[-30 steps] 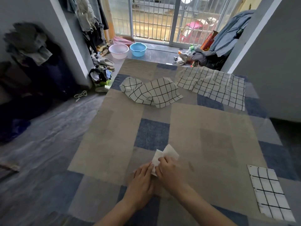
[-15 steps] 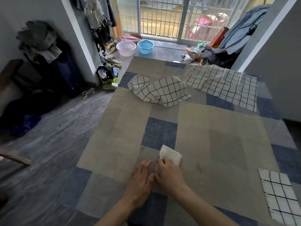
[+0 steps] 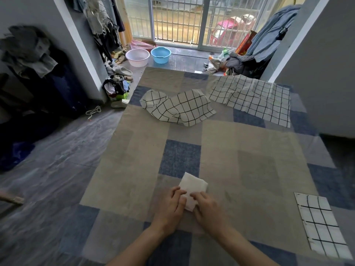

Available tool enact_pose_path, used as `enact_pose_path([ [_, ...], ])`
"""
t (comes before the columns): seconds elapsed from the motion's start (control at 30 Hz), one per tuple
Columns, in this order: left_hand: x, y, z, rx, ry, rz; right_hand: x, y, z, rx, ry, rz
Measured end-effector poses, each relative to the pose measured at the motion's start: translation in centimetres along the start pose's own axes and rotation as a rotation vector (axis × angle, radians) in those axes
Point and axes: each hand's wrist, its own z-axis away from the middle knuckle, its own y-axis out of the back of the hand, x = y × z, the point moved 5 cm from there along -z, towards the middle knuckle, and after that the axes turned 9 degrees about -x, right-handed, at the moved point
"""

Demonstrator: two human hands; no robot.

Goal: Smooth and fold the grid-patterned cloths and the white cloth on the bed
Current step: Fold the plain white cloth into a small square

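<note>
The white cloth (image 3: 192, 186) is found near the front middle of the bed (image 3: 249, 150), already folded down to a small pad; its near part is covered by both hands. The left hand (image 3: 170, 207) is laid on its left edge with curled fingers, and the right hand (image 3: 206, 207) on its near right corner, fingers bent onto the fabric; whether the cloth is pinched or only pressed cannot be told. The cloth is judged light, soft and limp, unlikely to slip on the woven cover yet apt to spring open; it is best taken at the corners or along a folded edge. Its long axis is seen running from the hands up and away, tilted slightly left, the free far corner pointing towards the window. A crumpled grid cloth (image 3: 178, 106) is seen well beyond, a flatter grid cloth (image 3: 251, 100) to its right, and a folded grid cloth (image 3: 320, 225) at the near right edge; all are judged equally limp.
</note>
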Motion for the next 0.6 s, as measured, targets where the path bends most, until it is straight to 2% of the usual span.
enact_pose_path([
  [0.1,0.1,-0.1,0.2,-0.046,-0.010,-0.026,3.0,2.8,-1.6,0.149,-0.239,-0.043],
  [0.2,0.2,0.0,0.3,-0.027,-0.011,-0.051,5.2,3.6,-4.0,0.012,-0.381,-0.175],
  [0.3,-0.2,0.6,-0.3,0.035,0.072,-0.072,5.8,3.5,-5.5,-0.095,-0.374,-0.179],
  [0.47,0.3,2.0,-2.3,0.061,0.181,-0.085,6.4,3.5,-6.1,-0.132,-0.390,-0.264],
  [0.6,1.4,2.0,-2.9,0.020,0.143,0.018,6.8,3.6,-6.4,-0.127,-0.391,-0.275],
])
